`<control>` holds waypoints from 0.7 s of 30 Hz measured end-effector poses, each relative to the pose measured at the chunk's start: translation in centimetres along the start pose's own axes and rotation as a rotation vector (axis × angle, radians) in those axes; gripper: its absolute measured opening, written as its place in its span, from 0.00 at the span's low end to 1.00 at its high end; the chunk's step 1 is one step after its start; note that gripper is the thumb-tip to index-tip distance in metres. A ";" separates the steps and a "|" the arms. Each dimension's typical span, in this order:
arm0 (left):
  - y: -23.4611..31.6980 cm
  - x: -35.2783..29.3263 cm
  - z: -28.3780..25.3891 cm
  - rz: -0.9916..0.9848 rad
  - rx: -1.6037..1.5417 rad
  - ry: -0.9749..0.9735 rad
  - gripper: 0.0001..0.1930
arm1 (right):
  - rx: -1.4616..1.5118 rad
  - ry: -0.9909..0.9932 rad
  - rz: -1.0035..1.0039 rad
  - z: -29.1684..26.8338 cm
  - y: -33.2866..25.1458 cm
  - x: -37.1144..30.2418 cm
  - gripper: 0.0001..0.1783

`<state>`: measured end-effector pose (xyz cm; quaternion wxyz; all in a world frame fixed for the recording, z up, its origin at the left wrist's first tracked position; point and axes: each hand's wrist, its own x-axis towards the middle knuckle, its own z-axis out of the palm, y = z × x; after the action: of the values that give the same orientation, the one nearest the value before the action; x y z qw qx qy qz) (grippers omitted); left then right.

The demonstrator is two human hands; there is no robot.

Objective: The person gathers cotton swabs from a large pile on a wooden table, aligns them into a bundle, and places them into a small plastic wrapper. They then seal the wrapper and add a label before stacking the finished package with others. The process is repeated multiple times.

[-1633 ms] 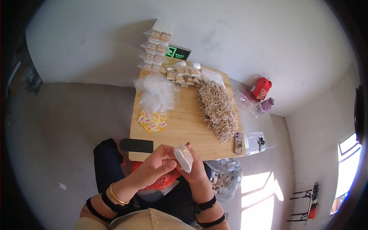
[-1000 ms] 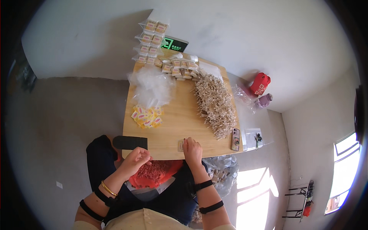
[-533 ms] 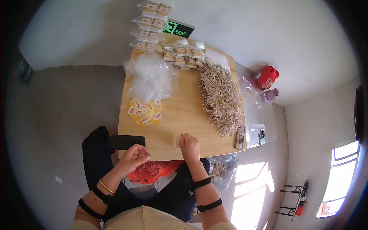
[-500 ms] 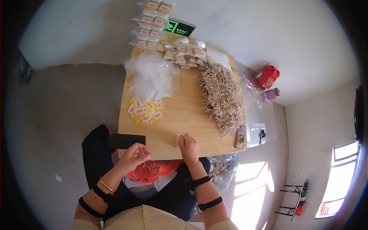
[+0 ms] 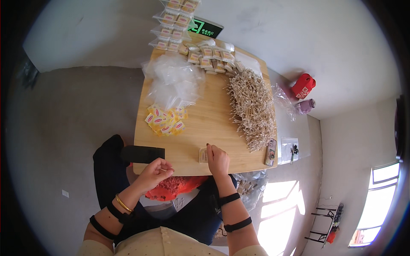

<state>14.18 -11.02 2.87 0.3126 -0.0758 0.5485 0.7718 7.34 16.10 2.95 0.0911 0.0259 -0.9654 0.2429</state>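
At the table's near edge my left hand is closed in a pinch. A thin pale stick, like a cotton swab, shows faintly at its fingertips. My right hand is curled on the tabletop, against the right side of a small clear box with pale contents. What its fingers hold, if anything, is hidden. Farther right lies a big heap of cotton swabs. Yellow and white printed cards are spread at the left, with a pile of clear plastic bags behind them.
Packed swab packs lie at the table's back, beside a stack of filled clear bags. A black flat object juts over the left edge; a phone lies near the right. A red bag hangs below the front edge.
My right hand has shifted slightly right, uncovering more of the clear box. My left hand stays pinched near the front edge. The whole view has shifted a little.
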 end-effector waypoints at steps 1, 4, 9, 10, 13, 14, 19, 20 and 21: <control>0.1 0.0 0.0 -0.002 0.004 0.000 0.12 | 0.004 0.007 -0.011 0.0 -0.1 0.2 0.23; 0.0 -0.3 -0.2 0.014 0.000 -0.001 0.12 | 0.111 -0.024 -0.039 -1.0 -0.2 0.6 0.22; -1.2 -0.4 -0.5 0.053 -0.026 0.016 0.13 | 0.057 0.014 -0.161 -0.6 -0.4 -0.6 0.21; -1.2 -0.1 -0.5 0.052 -0.036 0.007 0.13 | 0.060 0.012 -0.156 0.0 0.5 -0.9 0.21; -0.6 -0.1 -0.5 0.049 -0.027 -0.009 0.14 | 0.056 0.063 -0.168 -1.4 -0.5 -0.1 0.20; -0.4 -0.1 -0.5 0.083 -0.007 -0.001 0.13 | 0.040 0.081 -0.120 -1.1 -0.1 -0.2 0.21; -0.7 -0.3 -0.9 0.077 -0.047 0.014 0.12 | 0.055 0.003 -0.124 -0.2 0.5 -1.0 0.21; -0.5 -0.4 -0.8 0.091 -0.045 0.015 0.11 | 0.082 0.015 -0.085 0.1 0.6 -1.1 0.21; -0.3 -0.6 -0.7 0.077 -0.036 0.019 0.11 | 0.108 0.026 -0.047 0.5 0.7 -1.2 0.21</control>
<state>14.69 -11.86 2.61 0.2760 -0.0678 0.5400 0.7922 8.38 16.49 2.01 0.1080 0.0502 -0.9487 0.2928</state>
